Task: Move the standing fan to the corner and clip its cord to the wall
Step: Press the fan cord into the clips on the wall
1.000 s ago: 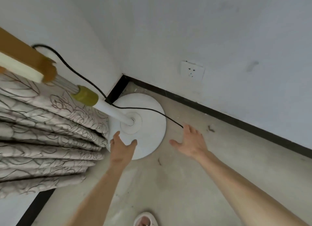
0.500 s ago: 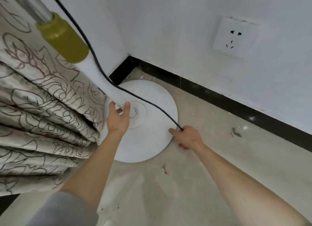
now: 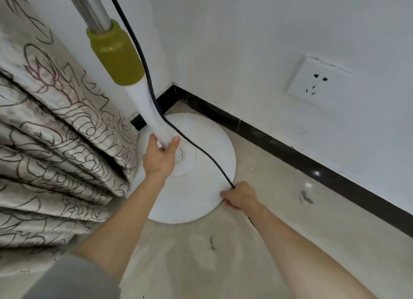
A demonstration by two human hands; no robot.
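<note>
White fan pole (image 3: 154, 117) stands upright, gripped by left hand (image 3: 159, 159); right hand (image 3: 240, 197) pinches cord (image 3: 201, 151).

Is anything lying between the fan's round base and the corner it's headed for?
Nothing visible does. The white round base already sits nearly in the corner, beside the curtain. The left hand grips the pole; the right hand holds the black cord.

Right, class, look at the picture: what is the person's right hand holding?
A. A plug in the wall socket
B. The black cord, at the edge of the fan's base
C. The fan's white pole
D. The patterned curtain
B: the right hand is closed on the black cord at the rim of the round white base, while the left hand grips the pole.
</note>
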